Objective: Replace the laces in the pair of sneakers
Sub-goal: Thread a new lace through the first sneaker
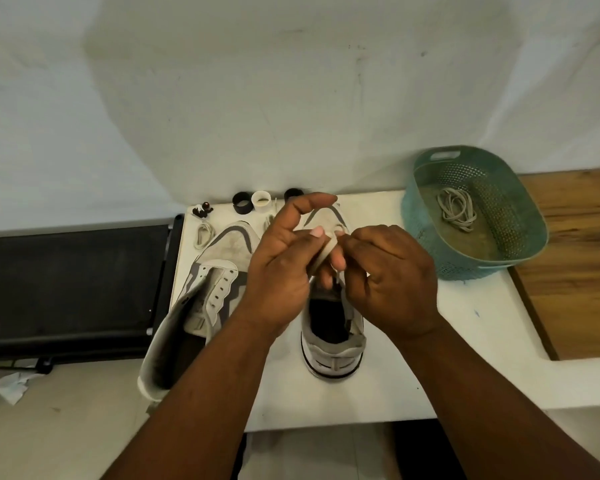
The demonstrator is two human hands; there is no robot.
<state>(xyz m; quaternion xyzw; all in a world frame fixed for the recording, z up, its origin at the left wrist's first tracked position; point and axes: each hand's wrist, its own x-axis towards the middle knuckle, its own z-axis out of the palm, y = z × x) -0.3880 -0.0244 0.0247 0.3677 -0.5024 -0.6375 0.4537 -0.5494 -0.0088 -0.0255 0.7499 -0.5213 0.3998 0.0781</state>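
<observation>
Two sneakers sit on the white table (465, 341) in front of you, and both your hands are up over the right-hand one. Your left hand (284, 258) has its fingers curled around a pale loop, which looks like a lace or band (326, 252), thumb raised and arched above it. Your right hand (392, 271) meets it from the other side, fingers bent in and pinching at that same pale piece, right over the shoe's tongue area. The right sneaker (333, 351) stands upright, heel toward you, its dark opening showing below your wrists. The left sneaker (219, 271) lies tipped on its side just beside it, eyelets bare, sole edge hanging past the table's near-left corner. A coiled pale lace (203, 235) rests beyond that shoe's toe. Along the back edge: a black ring (241, 202), a white ring (262, 201), another black one partly hidden behind your thumb, and some small dark clips (201, 211). Off to the right, a teal basket (426, 216) holds a bundle of old laces (456, 209).
</observation>
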